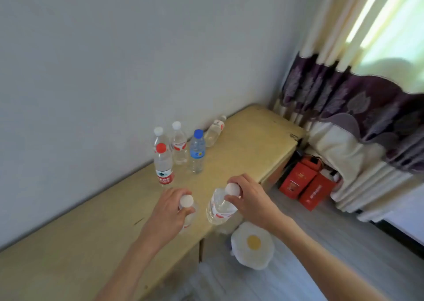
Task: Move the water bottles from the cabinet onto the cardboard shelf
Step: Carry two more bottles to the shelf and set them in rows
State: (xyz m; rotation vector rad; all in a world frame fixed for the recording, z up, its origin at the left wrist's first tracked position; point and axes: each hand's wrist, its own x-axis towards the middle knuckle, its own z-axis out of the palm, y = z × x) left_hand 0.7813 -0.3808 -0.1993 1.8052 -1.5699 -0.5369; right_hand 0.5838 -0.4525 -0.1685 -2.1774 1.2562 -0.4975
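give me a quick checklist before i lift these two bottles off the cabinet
1. Left hand grips the neck of its white-capped bottle: ok.
2. Right hand grips the neck of its red-labelled bottle: ok.
3. Both caps look seated: ok, though tightness cannot be told.
4. Held bottles stand apart from the red-capped bottle and blue-capped bottle, so lifting should not knock them: ok.
5. One bottle lies on its side near the wall on the cabinet; it may roll: not ok.
6. Cardboard shelf in sight for the drop-off: cannot tell, it is out of view.
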